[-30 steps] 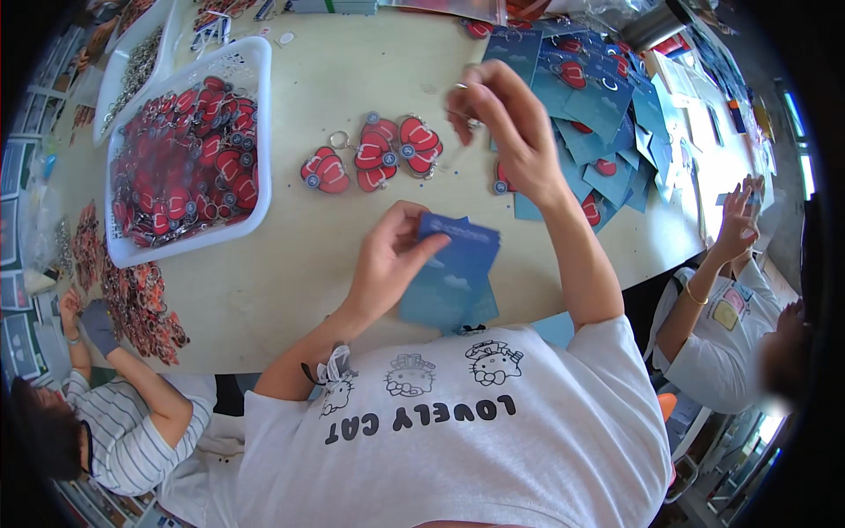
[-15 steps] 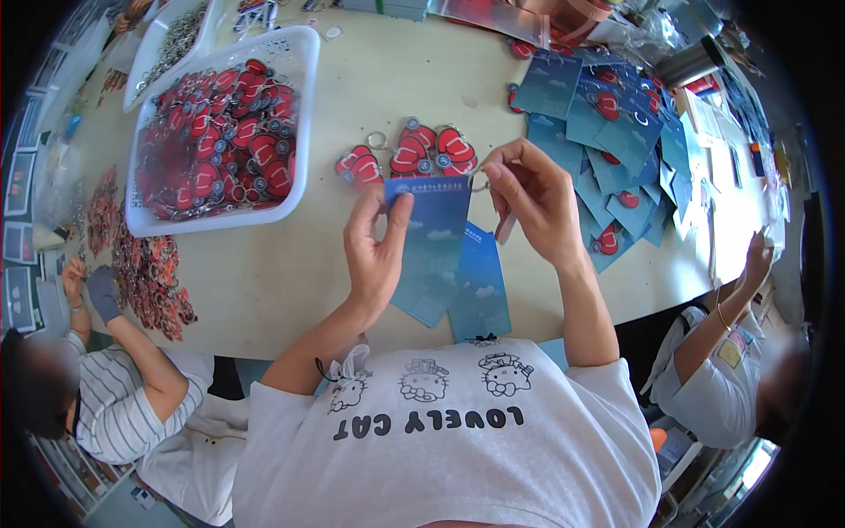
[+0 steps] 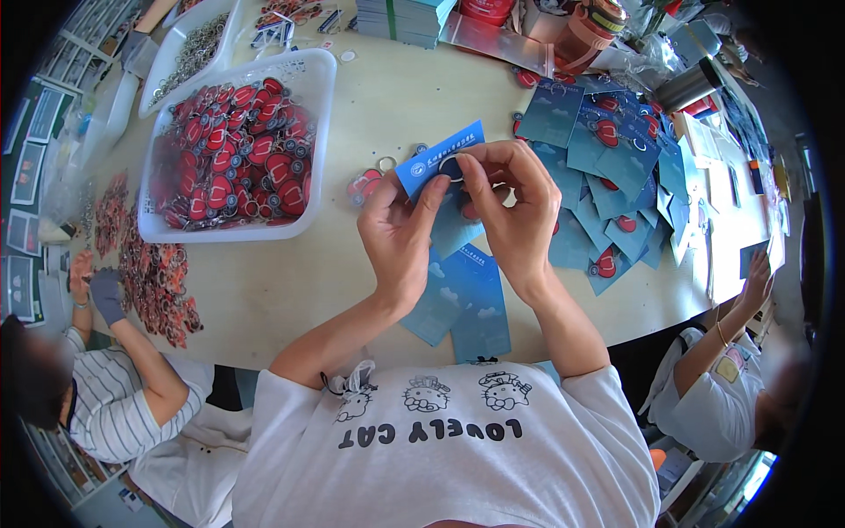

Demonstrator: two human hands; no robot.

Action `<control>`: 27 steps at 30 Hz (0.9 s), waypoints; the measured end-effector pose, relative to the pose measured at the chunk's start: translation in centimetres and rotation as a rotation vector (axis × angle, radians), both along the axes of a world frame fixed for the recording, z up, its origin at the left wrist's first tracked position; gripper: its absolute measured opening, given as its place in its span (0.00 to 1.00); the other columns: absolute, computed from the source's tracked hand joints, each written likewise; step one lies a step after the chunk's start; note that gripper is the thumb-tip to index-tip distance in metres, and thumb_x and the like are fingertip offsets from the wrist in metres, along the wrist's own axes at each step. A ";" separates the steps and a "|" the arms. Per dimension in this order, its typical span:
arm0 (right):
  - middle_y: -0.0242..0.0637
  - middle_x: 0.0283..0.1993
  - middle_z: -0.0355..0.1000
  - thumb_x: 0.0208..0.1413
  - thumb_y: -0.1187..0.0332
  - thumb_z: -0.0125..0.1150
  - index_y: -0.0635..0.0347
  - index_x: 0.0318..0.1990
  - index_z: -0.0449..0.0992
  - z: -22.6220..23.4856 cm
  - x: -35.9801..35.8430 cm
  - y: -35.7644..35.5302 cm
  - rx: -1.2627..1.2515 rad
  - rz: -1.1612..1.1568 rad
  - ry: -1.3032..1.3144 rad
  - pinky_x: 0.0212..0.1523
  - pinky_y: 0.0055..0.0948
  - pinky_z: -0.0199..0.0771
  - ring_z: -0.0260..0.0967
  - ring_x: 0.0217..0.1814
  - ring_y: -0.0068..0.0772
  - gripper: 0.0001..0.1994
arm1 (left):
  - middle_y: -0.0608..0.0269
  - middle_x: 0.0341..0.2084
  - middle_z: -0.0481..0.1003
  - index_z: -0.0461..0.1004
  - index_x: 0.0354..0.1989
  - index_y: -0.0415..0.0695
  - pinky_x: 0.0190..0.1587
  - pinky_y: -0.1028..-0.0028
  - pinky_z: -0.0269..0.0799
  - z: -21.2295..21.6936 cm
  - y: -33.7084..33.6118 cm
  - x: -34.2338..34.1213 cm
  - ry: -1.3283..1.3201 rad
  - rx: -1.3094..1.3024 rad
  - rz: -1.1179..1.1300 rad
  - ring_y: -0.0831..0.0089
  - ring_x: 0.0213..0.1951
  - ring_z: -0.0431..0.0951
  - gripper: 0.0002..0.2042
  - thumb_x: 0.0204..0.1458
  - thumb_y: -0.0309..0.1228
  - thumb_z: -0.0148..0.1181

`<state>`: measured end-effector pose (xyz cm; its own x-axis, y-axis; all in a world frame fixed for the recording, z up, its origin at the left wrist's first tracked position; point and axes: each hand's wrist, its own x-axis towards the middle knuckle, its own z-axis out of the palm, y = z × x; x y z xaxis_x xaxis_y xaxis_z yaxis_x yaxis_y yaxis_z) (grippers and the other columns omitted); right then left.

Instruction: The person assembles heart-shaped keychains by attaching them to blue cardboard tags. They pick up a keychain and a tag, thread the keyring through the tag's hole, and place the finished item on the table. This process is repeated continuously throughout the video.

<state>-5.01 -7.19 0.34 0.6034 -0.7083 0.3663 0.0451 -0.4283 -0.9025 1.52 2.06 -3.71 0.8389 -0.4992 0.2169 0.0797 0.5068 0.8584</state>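
My left hand [image 3: 394, 242] pinches a blue printed card [image 3: 419, 170], tilted above the table, between thumb and fingers. With thumb and index finger, my right hand [image 3: 519, 207] presses a metal key ring [image 3: 451, 167] against the card's upper part. A bit of red shows under the right fingers, seemingly the keychain on that ring; most of it is hidden. Beyond my left hand lies a red keychain [image 3: 363, 187] with its ring, partly covered. Below my hands, two more blue cards [image 3: 481, 308] overlap on the table.
A white plastic basket [image 3: 233, 234] full of red keychains stands left, with a smaller tray of metal rings [image 3: 187, 62] behind it. Carded keychains [image 3: 607, 176] are heaped at right. A card stack [image 3: 400, 19] stands at the back. One person works on each side.
My right hand has brought the key ring left onto the card. The card has risen and tilted, its top now turned to the upper right. My hands have come closer together.
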 end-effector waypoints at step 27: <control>0.36 0.41 0.71 0.57 0.70 0.60 0.61 0.56 0.65 -0.7 -8.0 -13.5 -0.162 -0.407 0.008 0.42 0.21 0.70 0.71 0.44 0.25 0.20 | 0.55 0.42 0.65 0.67 0.49 0.38 0.47 0.64 0.62 -3.8 5.4 -0.1 -1.003 0.894 -0.136 0.60 0.45 0.66 0.28 0.43 0.42 0.68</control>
